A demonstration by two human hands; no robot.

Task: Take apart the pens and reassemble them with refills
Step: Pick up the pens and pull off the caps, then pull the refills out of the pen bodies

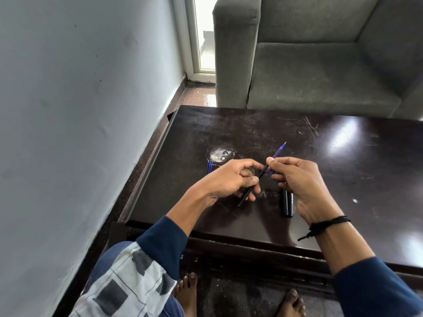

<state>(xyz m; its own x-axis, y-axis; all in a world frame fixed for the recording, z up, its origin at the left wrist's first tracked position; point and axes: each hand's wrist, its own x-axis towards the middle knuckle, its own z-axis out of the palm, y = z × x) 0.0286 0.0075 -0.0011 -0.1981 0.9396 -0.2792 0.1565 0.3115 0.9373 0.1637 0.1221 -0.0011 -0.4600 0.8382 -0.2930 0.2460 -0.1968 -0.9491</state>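
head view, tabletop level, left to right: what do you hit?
Blue pens by the scuffed patch → left hand → pen held between both hands → right hand. The dark pens lying on the table sit partly under the right hand, so unranked.

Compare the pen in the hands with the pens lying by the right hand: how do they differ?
The held pen is off the table, gripped by the left hand and right hand; the lying pens rest flat, untouched. The held pen slants, tip pointing away to the right; the lying pens run straight toward the person, side by side. All look blue and dark.
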